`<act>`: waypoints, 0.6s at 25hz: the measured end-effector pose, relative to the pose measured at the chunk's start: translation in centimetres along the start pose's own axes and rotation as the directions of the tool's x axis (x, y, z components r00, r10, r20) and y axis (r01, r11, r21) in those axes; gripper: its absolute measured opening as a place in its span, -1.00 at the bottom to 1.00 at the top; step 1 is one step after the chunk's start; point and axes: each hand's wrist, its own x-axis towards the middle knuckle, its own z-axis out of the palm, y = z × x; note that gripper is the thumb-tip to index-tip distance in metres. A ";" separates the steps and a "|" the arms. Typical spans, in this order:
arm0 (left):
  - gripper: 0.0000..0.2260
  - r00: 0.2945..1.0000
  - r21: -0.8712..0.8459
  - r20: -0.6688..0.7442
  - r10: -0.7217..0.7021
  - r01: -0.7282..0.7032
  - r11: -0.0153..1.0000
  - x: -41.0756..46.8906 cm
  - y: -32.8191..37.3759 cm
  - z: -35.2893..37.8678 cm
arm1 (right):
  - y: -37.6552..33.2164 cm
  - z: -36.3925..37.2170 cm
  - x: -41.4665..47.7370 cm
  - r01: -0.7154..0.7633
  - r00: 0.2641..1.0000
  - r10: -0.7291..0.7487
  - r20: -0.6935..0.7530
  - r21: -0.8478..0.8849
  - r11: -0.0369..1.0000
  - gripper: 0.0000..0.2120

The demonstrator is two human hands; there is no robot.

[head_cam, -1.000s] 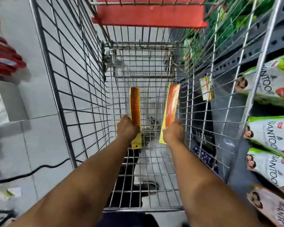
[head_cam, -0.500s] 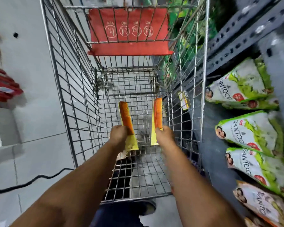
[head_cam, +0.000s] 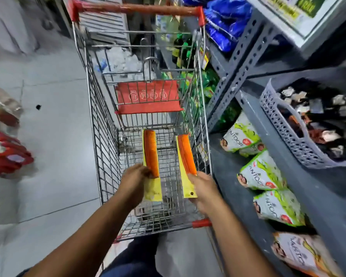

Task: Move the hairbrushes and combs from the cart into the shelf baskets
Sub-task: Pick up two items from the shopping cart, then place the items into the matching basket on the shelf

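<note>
Lower shelf: green-and-white soap packets
Upper shelf: blue plastic bags
Floor: pale grey tiles
Left edge: red packets

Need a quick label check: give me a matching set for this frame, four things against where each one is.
Things:
1. left comb
2. right comb
3. grey basket
4. red seat flap

Places:
A. on the shelf, right of the cart
B. in the right hand
C. at the far end of the cart
D. in the left hand

Pairs: 1-D, 2-B, 3-A, 4-C
</note>
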 end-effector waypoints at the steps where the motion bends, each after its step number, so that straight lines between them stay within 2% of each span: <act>1: -0.89 0.999 0.007 0.020 0.032 -0.032 0.999 -1.3 0.6 0.2 | -0.3 -0.7 -1.3 0.018 1.000 -0.019 0.019 0.051 0.999 -0.86; 5: -0.87 0.986 -0.036 0.110 0.127 -0.124 0.992 -7.3 2.3 2.4 | -1.5 -5.1 -8.4 0.175 0.982 -0.188 0.024 0.253 0.951 -0.86; 7: -0.87 0.958 -0.046 0.238 0.158 -0.152 0.987 -10.6 2.5 4.3 | -1.1 -8.0 -12.2 0.257 0.965 -0.261 -0.027 0.309 0.916 -0.82; 11: -0.69 0.848 -0.077 0.501 0.174 -0.157 0.985 -16.6 1.6 8.9 | 1.3 -14.3 -19.0 0.388 0.921 -0.342 -0.187 0.357 0.850 -0.81; 13: -0.75 0.793 -0.072 0.584 0.174 -0.163 0.984 -19.1 0.9 10.6 | 2.8 -16.6 -21.6 0.422 0.902 -0.348 -0.255 0.356 0.833 -0.83; 15: -0.81 0.710 -0.044 0.687 0.155 -0.172 0.984 -22.2 -0.4 13.4 | 5.3 -19.9 -24.9 0.470 0.863 -0.325 -0.386 0.378 0.798 -0.85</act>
